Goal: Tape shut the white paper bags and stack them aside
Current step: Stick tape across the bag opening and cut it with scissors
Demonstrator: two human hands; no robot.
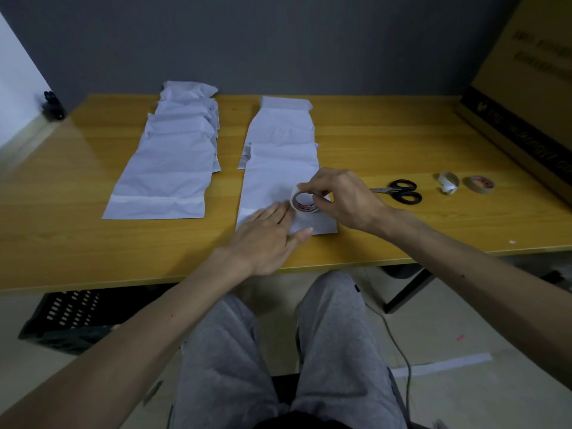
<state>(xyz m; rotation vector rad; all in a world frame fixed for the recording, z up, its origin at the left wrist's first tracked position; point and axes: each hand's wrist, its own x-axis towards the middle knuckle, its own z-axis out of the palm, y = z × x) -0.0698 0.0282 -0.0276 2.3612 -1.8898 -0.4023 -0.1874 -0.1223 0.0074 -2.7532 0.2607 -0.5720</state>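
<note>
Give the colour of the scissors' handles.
Black; the scissors show best in the head view.

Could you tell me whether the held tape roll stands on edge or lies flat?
On edge: the right hand grips the tape roll upright over the bag, its hole showing.

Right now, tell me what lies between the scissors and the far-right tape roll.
In the head view, a curled white strip lies between the scissors and that tape roll, touching neither.
</note>
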